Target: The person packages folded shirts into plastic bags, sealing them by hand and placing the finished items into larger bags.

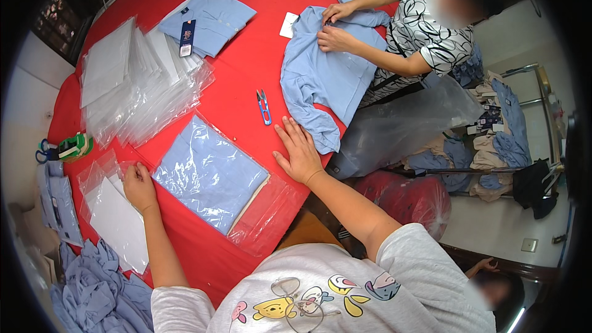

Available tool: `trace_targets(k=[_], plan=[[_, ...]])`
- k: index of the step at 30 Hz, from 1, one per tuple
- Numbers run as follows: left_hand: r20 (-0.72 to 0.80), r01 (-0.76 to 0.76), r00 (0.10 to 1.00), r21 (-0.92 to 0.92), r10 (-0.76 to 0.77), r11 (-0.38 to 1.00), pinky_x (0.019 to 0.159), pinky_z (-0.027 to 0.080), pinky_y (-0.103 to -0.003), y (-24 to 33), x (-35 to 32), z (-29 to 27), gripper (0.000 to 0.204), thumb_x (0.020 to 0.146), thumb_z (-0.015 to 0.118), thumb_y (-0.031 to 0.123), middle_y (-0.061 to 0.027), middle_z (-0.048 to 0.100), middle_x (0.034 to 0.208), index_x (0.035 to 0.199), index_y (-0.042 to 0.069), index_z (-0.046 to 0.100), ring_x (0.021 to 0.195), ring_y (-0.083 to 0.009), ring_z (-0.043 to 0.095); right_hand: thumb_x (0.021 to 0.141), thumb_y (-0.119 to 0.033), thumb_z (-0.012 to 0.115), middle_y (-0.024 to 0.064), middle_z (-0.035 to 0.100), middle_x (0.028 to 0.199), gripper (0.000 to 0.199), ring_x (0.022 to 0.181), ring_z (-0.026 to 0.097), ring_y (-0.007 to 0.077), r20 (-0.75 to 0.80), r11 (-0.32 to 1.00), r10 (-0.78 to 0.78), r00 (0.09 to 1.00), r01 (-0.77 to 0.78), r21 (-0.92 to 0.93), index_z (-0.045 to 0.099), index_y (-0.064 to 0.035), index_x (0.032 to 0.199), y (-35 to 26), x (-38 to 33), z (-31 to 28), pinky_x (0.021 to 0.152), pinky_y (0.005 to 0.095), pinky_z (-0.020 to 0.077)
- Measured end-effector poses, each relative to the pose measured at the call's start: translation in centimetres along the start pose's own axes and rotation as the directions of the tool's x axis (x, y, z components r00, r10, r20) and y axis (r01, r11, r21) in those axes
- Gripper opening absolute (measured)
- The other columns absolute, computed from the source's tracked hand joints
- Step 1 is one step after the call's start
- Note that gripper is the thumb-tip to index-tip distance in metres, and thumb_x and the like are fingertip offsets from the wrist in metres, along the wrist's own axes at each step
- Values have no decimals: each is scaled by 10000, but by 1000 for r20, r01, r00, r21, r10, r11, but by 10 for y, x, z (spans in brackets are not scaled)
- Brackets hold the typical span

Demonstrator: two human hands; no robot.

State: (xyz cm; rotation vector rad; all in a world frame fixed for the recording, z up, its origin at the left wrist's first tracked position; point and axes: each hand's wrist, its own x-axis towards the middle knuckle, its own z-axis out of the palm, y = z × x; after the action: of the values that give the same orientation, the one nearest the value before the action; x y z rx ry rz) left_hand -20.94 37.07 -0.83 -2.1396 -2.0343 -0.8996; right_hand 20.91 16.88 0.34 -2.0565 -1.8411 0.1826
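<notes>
My left hand point(140, 188) has its fingers curled together at the upper edge of clear plastic bags with white sheets point(114, 206) inside. A light blue folded shirt point(209, 172) lies flat in a clear bag between my hands, with the bag's loose end point(265, 228) toward me. My right hand point(299, 151) rests palm down on the red cloth, fingers spread and holding nothing. Just beyond it are blue-handled thread snips point(264, 108). Beside its fingers lies the sleeve of a blue shirt point(333, 80), which a co-worker handles with both hands near the collar.
A stack of clear bags with white inserts point(117, 80) covers the far left of the red table point(240, 55). A folded blue shirt with a dark tag point(213, 21) overlaps it. Scissors point(46, 151) and a green tape dispenser point(75, 147) sit at the left edge. Blue garments point(102, 290) are heaped below.
</notes>
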Motion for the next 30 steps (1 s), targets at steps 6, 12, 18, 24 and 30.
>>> trace_targets(k=[6, 12, 18, 24, 30], plan=[[1, -8, 1000, 11, 8, 1000, 634, 466, -481, -3, 0, 1, 361, 1007, 659, 309, -153, 637, 722, 796, 20, 615, 666, -342, 607, 990, -383, 630, 199, 283, 1715, 730, 1594, 264, 343, -2, 1000, -1, 1000, 1, 0, 401, -69, 1609, -1, 0, -1, 1274, 492, 241], [0, -7, 1000, 1, 7, 1000, 632, 466, -474, -1, -1, 0, 353, 1002, 661, 302, -146, 644, 728, 799, 18, 618, 666, -335, 608, 989, -386, 632, 196, 284, 1716, 730, 1595, 265, 340, -7, 1000, -1, 1000, 1, 8, 404, -73, 1609, 0, 0, 0, 1274, 490, 240], [-1, -7, 1000, 5, 7, 1000, 629, 463, -467, -2, 0, 1, 356, 1003, 661, 293, -140, 636, 724, 788, 15, 602, 659, -329, 602, 989, -387, 634, 192, 281, 1719, 730, 1598, 260, 337, -1, 1000, 3, 1000, -3, 9, 406, -74, 1609, 0, 0, 0, 1275, 487, 240], [6, -4, 1000, 8, 4, 1000, 629, 464, -465, 0, 0, -1, 360, 1005, 659, 290, -140, 634, 723, 782, 15, 595, 658, -328, 602, 990, -386, 633, 192, 280, 1719, 727, 1598, 259, 337, -1, 1000, 6, 1000, -6, 12, 409, -72, 1606, -1, 0, -1, 1274, 488, 240], [18, 8, 1000, 12, -8, 1000, 628, 466, -467, -2, 0, 1, 365, 1005, 657, 301, -139, 639, 718, 781, 19, 597, 658, -330, 609, 991, -385, 632, 197, 284, 1716, 721, 1596, 261, 341, -4, 1000, 2, 1000, -2, 12, 414, -70, 1601, 0, 0, -1, 1271, 491, 245]])
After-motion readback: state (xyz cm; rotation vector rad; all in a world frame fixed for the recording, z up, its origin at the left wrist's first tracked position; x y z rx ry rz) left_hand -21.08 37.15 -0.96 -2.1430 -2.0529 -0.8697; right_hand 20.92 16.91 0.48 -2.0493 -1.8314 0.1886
